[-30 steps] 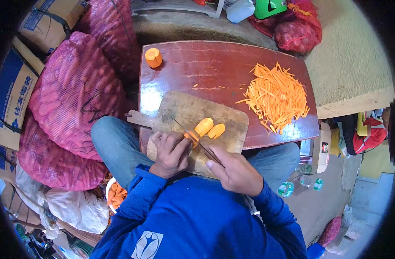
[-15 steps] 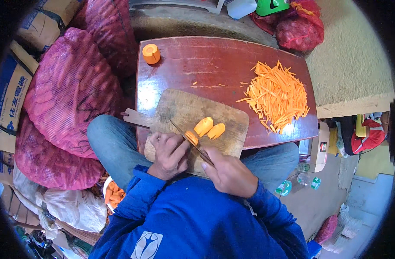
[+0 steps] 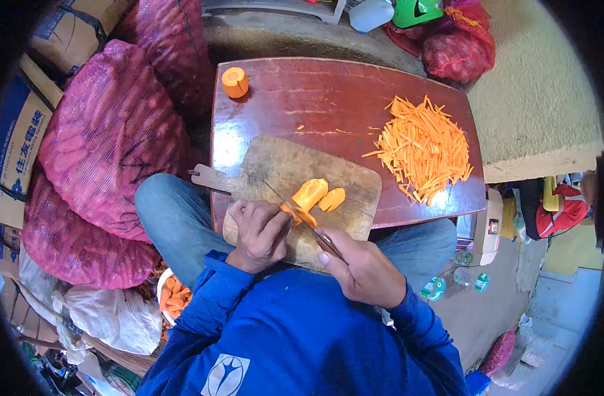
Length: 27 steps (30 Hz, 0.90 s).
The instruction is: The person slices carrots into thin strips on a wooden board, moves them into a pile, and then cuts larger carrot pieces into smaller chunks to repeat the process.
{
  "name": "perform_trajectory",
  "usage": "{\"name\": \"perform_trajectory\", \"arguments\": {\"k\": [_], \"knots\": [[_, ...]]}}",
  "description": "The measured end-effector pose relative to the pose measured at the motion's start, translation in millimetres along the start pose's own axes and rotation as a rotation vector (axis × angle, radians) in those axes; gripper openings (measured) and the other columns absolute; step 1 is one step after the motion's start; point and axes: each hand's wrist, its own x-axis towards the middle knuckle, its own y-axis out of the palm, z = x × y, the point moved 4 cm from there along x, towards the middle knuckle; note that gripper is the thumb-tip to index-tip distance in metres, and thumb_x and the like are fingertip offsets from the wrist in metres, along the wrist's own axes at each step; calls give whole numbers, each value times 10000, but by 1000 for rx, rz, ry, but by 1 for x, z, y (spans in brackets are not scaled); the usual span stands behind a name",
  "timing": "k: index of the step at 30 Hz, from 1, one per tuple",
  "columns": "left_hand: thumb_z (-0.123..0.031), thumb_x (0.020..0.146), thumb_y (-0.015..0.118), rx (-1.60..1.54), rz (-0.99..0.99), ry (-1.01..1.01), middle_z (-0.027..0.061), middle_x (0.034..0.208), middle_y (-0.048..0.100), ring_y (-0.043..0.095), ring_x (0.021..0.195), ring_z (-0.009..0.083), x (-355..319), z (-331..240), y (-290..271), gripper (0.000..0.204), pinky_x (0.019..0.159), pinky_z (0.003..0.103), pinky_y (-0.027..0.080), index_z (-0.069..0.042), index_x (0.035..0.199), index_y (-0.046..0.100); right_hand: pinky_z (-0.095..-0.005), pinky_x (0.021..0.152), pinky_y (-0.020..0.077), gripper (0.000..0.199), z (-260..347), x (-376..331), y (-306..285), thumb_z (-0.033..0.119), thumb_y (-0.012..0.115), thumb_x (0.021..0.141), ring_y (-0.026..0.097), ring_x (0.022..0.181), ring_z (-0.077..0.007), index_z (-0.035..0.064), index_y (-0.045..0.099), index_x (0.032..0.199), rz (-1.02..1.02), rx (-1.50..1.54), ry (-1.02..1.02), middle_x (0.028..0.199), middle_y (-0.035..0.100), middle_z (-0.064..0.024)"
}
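My right hand [image 3: 366, 269] grips a kitchen knife [image 3: 324, 241] by its dark handle. Its thin blade slants up and left across the wooden cutting board [image 3: 262, 162]. With curled fingers, my left hand [image 3: 259, 232] presses a carrot piece [image 3: 287, 209] against the board, left of the blade. A fresh carrot slice [image 3: 307, 218] lies close along the blade's right side. Farther right on the board rest cut carrot slices [image 3: 310, 193] and another carrot slice [image 3: 333, 199]. The fingertips of my left hand are partly hidden.
A carrot chunk [image 3: 235, 84] stands at the far left of the red-brown table [image 3: 302, 86]. Shredded carrot [image 3: 424, 148] is heaped on its right. Red mesh sacks [image 3: 117, 138] crowd the left side. A white bucket [image 3: 162, 290] with carrot pieces sits by my left elbow.
The knife and my right hand have shifted slightly right and toward me. A carrot slice now lies right of the blade. My left hand stays nearly in place.
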Motion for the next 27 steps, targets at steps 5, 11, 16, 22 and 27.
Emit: {"name": "perform_trajectory", "arguments": {"k": [5, 11, 16, 22, 27], "knots": [[-62, 747, 805, -7, -2, 9, 82, 1038, 681, 643, 927, 270, 3, -1, -2, 398, 908, 487, 362, -48, 1141, 751, -588, 723, 589, 412, -1, -1, 3, 168, 647, 1071, 739, 870, -529, -7, 512, 1420, 16, -8, -51, 1014, 743, -308], [-46, 732, 799, -24, 1, 17, 72, 1035, 689, 648, 935, 270, 4, -4, -3, 393, 905, 489, 366, -45, 1122, 754, -584, 757, 580, 454, -14, 7, 19, 181, 632, 1075, 716, 891, -549, -1, 491, 1466, 126, -124, 132, 1020, 722, -322], [-24, 750, 824, -14, -15, -16, 69, 1029, 678, 643, 921, 270, 3, -3, 0, 338, 912, 494, 371, -48, 1080, 752, -639, 742, 547, 396, -39, 23, 24, 222, 619, 1084, 704, 875, -563, 8, 480, 1387, 142, -121, 163, 902, 711, -321], [-24, 764, 829, -33, 5, -26, 83, 1021, 683, 645, 902, 275, 5, -3, -3, 305, 904, 470, 375, -50, 1056, 749, -616, 737, 555, 368, -11, 10, 4, 183, 644, 1070, 707, 868, -557, 9, 519, 1368, 61, 26, 22, 963, 713, -316], [-30, 763, 820, -40, -43, -20, 88, 1008, 687, 649, 895, 276, -2, 0, -1, 315, 900, 493, 369, -47, 1066, 737, -601, 720, 570, 364, 1, 4, 3, 179, 650, 1067, 717, 866, -546, -2, 520, 1354, 67, -25, -3, 971, 715, -315]]}}
